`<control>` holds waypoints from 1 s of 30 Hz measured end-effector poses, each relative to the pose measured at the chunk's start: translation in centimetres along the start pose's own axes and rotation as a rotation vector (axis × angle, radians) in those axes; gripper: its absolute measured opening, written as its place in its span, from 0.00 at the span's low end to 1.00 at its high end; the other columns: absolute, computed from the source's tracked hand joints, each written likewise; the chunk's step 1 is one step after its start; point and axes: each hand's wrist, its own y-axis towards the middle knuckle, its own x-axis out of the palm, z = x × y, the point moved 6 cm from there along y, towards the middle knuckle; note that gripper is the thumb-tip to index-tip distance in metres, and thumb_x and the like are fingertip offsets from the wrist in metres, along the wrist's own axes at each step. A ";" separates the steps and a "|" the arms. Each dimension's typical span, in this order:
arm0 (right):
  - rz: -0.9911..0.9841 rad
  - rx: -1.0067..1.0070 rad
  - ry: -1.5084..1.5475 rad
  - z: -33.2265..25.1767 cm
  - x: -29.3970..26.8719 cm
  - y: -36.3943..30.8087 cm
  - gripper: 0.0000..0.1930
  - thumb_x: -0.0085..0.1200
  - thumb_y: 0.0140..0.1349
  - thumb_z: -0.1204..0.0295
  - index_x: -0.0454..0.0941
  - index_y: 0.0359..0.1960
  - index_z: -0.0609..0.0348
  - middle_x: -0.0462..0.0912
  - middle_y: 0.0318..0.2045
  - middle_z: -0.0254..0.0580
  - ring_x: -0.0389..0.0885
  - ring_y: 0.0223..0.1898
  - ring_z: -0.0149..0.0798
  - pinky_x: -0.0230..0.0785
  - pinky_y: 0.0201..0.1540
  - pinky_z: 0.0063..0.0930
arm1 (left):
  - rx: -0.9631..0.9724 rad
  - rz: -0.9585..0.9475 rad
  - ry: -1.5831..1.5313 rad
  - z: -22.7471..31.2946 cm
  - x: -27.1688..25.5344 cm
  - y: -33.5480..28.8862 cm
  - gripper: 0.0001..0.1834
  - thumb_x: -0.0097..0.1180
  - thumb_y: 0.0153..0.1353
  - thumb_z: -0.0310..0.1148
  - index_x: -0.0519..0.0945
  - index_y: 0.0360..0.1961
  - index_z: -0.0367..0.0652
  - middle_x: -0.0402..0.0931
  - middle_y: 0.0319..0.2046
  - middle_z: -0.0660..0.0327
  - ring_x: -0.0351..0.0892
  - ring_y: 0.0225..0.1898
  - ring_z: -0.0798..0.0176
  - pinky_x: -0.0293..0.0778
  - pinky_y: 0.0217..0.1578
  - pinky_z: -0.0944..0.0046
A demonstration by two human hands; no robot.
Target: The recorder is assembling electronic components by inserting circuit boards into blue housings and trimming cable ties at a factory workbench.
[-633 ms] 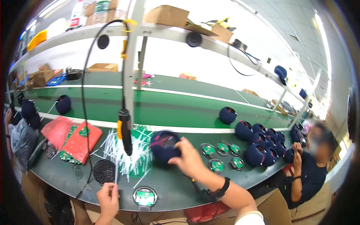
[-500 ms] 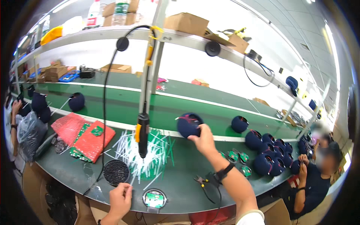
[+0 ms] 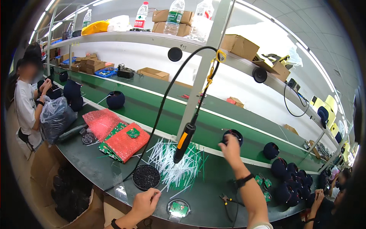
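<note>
My right hand [image 3: 231, 149] is at the near left side of a hollow navy ball [image 3: 238, 138], which has its opening upward over the green belt. Its fingers curl at the ball and hide part of it. My left hand [image 3: 145, 203] is closed in a pinch near the bench's front edge, with a thin white strip [image 3: 164, 187] at its fingertips. Beyond it lies a loose heap of white and green strips [image 3: 177, 164]. A round black dish of small dark pieces [image 3: 146, 177] stands left of the heap. Just right of my left hand, a green circuit board [image 3: 178, 209] lies on a round piece.
A black-and-orange tool [image 3: 185, 143] hangs on a cable over the heap. Red bubble-wrap packs [image 3: 127, 143] lie left. Pliers [image 3: 225, 202], small green boards [image 3: 267, 184] and several navy balls [image 3: 291, 183] lie right. Co-workers [image 3: 28, 87] sit at both ends.
The view has swung left. My right hand has carried the navy ball a little farther away, over the belt. My left hand keeps its pinch beside the black dish.
</note>
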 end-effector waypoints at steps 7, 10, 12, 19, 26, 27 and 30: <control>-1.026 0.129 1.018 -18.0 0.6 -18.3 0.20 0.59 0.73 0.72 0.74 0.64 0.62 0.88 0.42 0.39 0.86 0.38 0.27 0.79 0.41 0.24 | 0.001 -0.122 -0.063 -0.4 0.5 -0.7 0.05 0.63 0.66 0.28 0.85 0.42 0.41 0.82 0.24 0.53 0.83 0.22 0.57 0.74 0.25 0.60; -1.014 0.227 1.011 -19.7 1.4 -20.5 0.12 0.57 0.75 0.72 0.79 0.56 0.61 0.88 0.38 0.37 0.84 0.34 0.24 0.76 0.35 0.21 | 0.091 -0.184 -0.005 0.1 0.7 -1.1 0.05 0.62 0.66 0.27 0.85 0.42 0.41 0.83 0.25 0.54 0.83 0.22 0.57 0.74 0.25 0.60; -0.949 0.263 1.046 -19.6 1.6 -20.8 0.10 0.57 0.75 0.72 0.79 0.53 0.61 0.88 0.37 0.36 0.84 0.33 0.24 0.75 0.34 0.20 | 0.140 -0.173 -0.027 0.5 0.6 -1.2 0.05 0.63 0.66 0.27 0.86 0.42 0.41 0.83 0.25 0.55 0.84 0.22 0.58 0.75 0.25 0.60; -0.720 0.432 1.038 -13.3 3.2 -17.8 0.10 0.56 0.76 0.69 0.81 0.48 0.63 0.88 0.39 0.41 0.87 0.36 0.30 0.81 0.38 0.24 | 0.064 -0.197 -0.081 1.1 0.2 -1.1 0.11 0.65 0.65 0.28 0.85 0.49 0.42 0.83 0.24 0.58 0.84 0.23 0.62 0.75 0.26 0.63; -0.633 0.611 0.798 -3.7 8.0 -9.9 0.12 0.60 0.71 0.69 0.85 0.39 0.69 0.87 0.32 0.40 0.84 0.28 0.29 0.79 0.31 0.24 | 0.172 -0.197 0.008 1.3 0.4 -1.0 0.08 0.65 0.66 0.33 0.88 0.43 0.44 0.84 0.29 0.56 0.84 0.27 0.59 0.77 0.30 0.62; -0.644 0.598 0.728 -3.0 8.7 -9.0 0.13 0.60 0.71 0.68 0.85 0.41 0.70 0.88 0.32 0.41 0.84 0.27 0.29 0.79 0.31 0.23 | 0.169 -0.204 0.003 1.1 0.4 -1.1 0.08 0.65 0.66 0.33 0.88 0.43 0.44 0.85 0.30 0.55 0.85 0.29 0.56 0.77 0.31 0.61; -0.541 0.537 0.574 -0.4 9.5 -6.5 0.17 0.61 0.70 0.63 0.85 0.40 0.70 0.87 0.28 0.43 0.84 0.25 0.31 0.77 0.28 0.26 | 0.182 -0.210 0.029 0.8 0.5 -1.2 0.08 0.64 0.67 0.33 0.87 0.43 0.44 0.86 0.32 0.55 0.86 0.31 0.53 0.78 0.33 0.59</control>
